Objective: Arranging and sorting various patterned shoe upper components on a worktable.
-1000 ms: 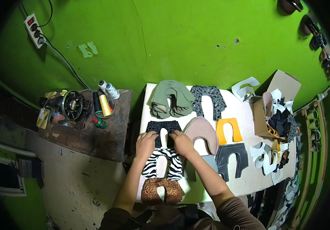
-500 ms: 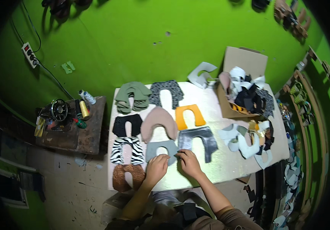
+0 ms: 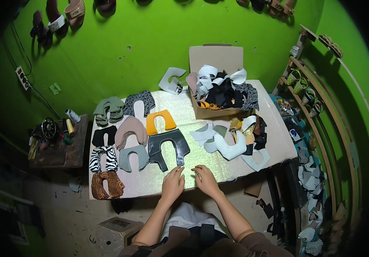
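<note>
My left hand (image 3: pixel 173 185) hovers at the table's front edge, just below the shiny dark grey U-shaped piece (image 3: pixel 167 138); its fingers are loosely bent and hold nothing. Beside it my right hand (image 3: pixel 206 182) is also empty, fingers apart and slightly curled. To the left lie U-shaped cut pieces: a grey one (image 3: pixel 126 159), a dusty pink stack (image 3: pixel 125 133), a zebra-striped stack (image 3: pixel 95 160), a brown leopard-patterned stack (image 3: pixel 116 185) and a black stack (image 3: pixel 99 138). Behind these are a green stack (image 3: pixel 115 107), a black-and-grey speckled piece (image 3: pixel 149 100) and a yellow-orange piece (image 3: pixel 153 124).
An open cardboard box (image 3: pixel 206 112) full of scraps stands at the table's back right. Loose pale offcuts (image 3: pixel 229 149) lie before it. At left is a small table with a sewing machine (image 3: pixel 48 127); at right, a wooden shoe rack (image 3: pixel 313 90). Sandals (image 3: pixel 75 10) hang on the wall.
My view has swung to the right. Both hands have come away from the grey piece and are now near the front edge below the shiny dark piece.
</note>
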Tool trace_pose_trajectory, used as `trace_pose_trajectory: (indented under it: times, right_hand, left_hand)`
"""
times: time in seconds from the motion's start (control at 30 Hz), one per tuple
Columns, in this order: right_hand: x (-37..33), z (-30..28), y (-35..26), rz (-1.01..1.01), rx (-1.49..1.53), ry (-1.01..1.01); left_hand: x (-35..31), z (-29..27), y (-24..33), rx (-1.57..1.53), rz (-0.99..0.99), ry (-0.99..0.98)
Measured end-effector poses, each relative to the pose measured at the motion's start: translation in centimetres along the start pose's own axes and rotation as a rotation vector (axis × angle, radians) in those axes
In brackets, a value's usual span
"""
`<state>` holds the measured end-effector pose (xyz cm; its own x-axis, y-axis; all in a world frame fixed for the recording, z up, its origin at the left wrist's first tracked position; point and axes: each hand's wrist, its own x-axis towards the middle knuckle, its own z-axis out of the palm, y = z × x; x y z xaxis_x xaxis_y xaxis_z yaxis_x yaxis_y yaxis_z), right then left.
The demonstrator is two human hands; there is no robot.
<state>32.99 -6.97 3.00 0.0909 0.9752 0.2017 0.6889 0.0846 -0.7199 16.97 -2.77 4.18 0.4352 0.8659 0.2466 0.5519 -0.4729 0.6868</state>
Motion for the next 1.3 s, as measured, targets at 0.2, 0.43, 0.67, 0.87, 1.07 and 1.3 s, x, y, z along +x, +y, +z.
trace_pose_trajectory:
  times: [0.2,0.43,0.67,0.87,1.07,1.3]
  right_hand:
    - [1.1,-1.8,1.6,0.015,0.017,0.034]
    - [2.9,-4.2,4.2,0.091,0.069,0.001]
    - [3.7,-6.9,7.4,0.116,0.117,-0.003]
    - [5.2,-11.1,11.9,0.02,0.124,0.026]
    - [5.9,-17.8,17.4,-0.07,-0.108,0.082]
    - [6.3,-23.5,25.0,0.222,-0.242,0.209]
  left_hand:
    - [2.2,1.4,1.0,0.085,0.051,-0.029]
    - [6.1,3.3,2.1,0.056,0.057,-0.097]
    - [8.7,5.9,3.7,0.007,0.039,-0.182]
    - [11.4,10.6,6.5,-0.024,-0.009,-0.147]
    - [13.5,17.2,11.6,-0.096,-0.027,-0.123]
    - [16.2,22.1,16.2,-0.113,-0.039,-0.119]
